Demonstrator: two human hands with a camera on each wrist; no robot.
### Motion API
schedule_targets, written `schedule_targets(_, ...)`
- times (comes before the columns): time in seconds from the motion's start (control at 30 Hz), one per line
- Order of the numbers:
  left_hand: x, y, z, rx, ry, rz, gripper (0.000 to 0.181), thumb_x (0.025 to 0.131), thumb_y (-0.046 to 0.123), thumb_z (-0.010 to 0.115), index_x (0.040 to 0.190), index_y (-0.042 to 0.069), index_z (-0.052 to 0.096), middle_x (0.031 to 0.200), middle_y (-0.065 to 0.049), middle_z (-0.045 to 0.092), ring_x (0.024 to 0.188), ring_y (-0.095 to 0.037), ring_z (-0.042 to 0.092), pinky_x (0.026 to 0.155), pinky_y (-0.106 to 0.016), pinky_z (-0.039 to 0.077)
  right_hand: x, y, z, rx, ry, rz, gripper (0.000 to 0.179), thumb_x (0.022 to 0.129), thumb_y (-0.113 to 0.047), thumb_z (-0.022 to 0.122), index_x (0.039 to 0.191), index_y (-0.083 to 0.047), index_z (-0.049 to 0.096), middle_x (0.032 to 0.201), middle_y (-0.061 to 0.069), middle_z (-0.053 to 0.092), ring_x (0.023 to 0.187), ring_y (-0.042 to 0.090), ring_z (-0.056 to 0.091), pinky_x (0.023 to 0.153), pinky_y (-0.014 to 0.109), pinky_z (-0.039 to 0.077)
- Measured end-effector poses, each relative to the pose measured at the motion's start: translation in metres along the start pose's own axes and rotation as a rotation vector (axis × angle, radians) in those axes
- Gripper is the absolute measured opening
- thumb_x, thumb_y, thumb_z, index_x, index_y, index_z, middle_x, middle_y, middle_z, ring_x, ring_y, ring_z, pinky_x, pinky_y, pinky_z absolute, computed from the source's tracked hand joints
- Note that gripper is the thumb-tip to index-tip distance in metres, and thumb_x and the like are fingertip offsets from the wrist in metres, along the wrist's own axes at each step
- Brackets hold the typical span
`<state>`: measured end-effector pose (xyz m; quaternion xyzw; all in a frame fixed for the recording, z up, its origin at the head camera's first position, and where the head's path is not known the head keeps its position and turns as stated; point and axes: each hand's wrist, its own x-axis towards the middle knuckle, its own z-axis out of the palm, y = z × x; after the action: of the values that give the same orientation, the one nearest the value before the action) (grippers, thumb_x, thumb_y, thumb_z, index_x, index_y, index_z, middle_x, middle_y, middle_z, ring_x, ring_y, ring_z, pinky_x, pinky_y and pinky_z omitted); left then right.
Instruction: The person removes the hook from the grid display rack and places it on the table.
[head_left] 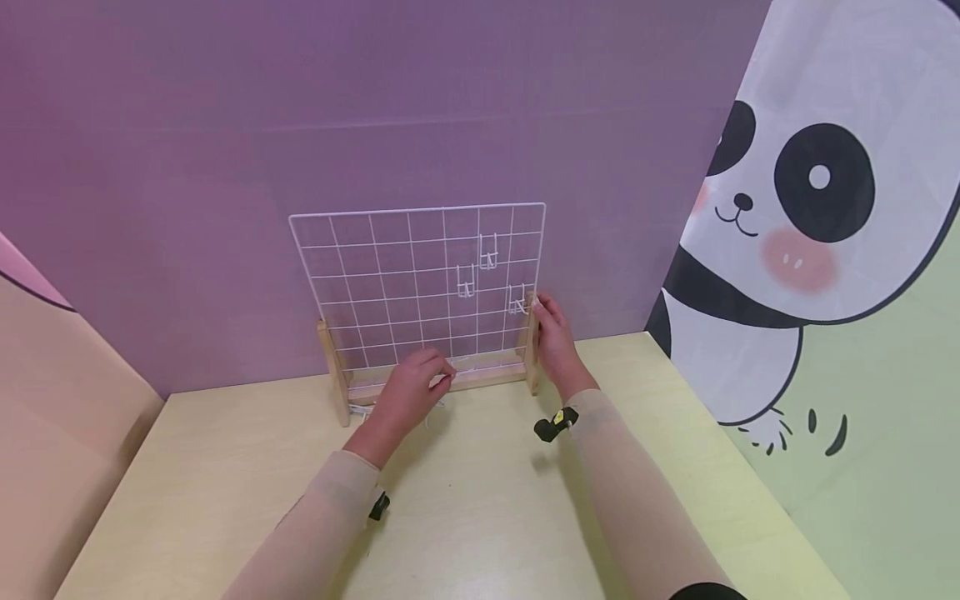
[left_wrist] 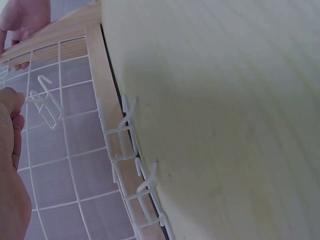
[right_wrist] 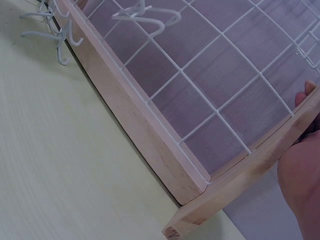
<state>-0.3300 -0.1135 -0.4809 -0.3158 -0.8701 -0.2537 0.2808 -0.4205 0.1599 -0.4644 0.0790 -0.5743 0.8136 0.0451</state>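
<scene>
A white wire grid [head_left: 417,210] stands upright in a wooden stand [head_left: 334,367]. Low in front of the grid, my left hand [head_left: 408,390] pinches a white wire hook [left_wrist: 48,104] by its prong between thumb and fingers. My right hand [head_left: 557,343] grips the stand's right post [right_wrist: 240,180] near its top, with fingertips showing behind it. Three more hooks hang on the right part of the grid: an upper hook [head_left: 488,260], a middle hook [head_left: 466,290] and a lower hook [head_left: 517,306] beside the right post.
Several loose white hooks [right_wrist: 52,36] lie against the stand's bottom rail [right_wrist: 135,127], mostly behind my left hand in the head view. A pale wooden table [head_left: 480,517] carries the stand. Behind it rises a purple wall [head_left: 420,100], with a panda picture [head_left: 817,275] at the right.
</scene>
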Motion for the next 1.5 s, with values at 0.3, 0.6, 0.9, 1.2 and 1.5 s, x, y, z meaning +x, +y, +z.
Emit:
schedule_targets(0.3, -0.001, 0.0, 0.005, 0.001, -0.068, -0.047, 0.011, 0.095, -0.002, 0.085, 0.099, 0.007, 0.08, 0.1, -0.002, 0.072, 0.098, -0.025, 0.071, 0.091, -0.039, 0.064, 0.002, 0.001, 0.0, -0.009, -0.003, -0.01, 0.025, 0.118, -0.025, 0.05, 0.139, -0.015, 0.059, 0.121, -0.003, 0.062, 0.124, 0.032, 0.055, 0.118, 0.056, 0.041)
schedule_targets(0.6, -0.003, 0.0, 0.008, 0.004, -0.151, -0.101, 0.01, 0.095, -0.001, 0.085, 0.098, 0.007, 0.079, 0.099, -0.002, 0.07, 0.098, -0.024, 0.072, 0.091, -0.04, 0.064, 0.002, 0.0, 0.0, -0.018, -0.004, -0.003, 0.032, 0.118, -0.026, 0.05, 0.146, -0.011, 0.056, 0.123, -0.002, 0.061, 0.127, 0.036, 0.053, 0.121, 0.059, 0.038)
schedule_targets(0.9, -0.008, -0.002, 0.012, -0.01, -0.215, -0.124, 0.011, 0.095, -0.002, 0.084, 0.097, 0.008, 0.078, 0.1, -0.001, 0.07, 0.098, -0.021, 0.071, 0.091, -0.038, 0.064, -0.001, 0.002, -0.001, -0.021, -0.002, -0.004, 0.03, 0.119, -0.025, 0.049, 0.145, -0.011, 0.056, 0.124, -0.003, 0.061, 0.128, 0.032, 0.053, 0.122, 0.058, 0.037)
schedule_targets(1.2, -0.008, -0.004, 0.013, 0.013, -0.254, -0.136, 0.012, 0.094, -0.001, 0.084, 0.094, 0.009, 0.078, 0.096, 0.0, 0.069, 0.094, -0.021, 0.07, 0.089, -0.039, 0.064, 0.0, 0.001, -0.001, -0.048, 0.006, 0.001, 0.03, 0.118, -0.029, 0.05, 0.145, -0.015, 0.057, 0.128, -0.002, 0.06, 0.125, 0.026, 0.054, 0.119, 0.053, 0.039)
schedule_targets(1.5, -0.008, -0.005, 0.014, 0.004, -0.289, -0.134, 0.013, 0.094, -0.001, 0.084, 0.092, 0.009, 0.077, 0.095, 0.001, 0.068, 0.09, -0.019, 0.068, 0.088, -0.039, 0.063, -0.001, 0.001, -0.001, -0.04, 0.007, -0.001, 0.029, 0.118, -0.028, 0.05, 0.143, -0.015, 0.058, 0.125, -0.003, 0.061, 0.124, 0.027, 0.055, 0.12, 0.056, 0.039)
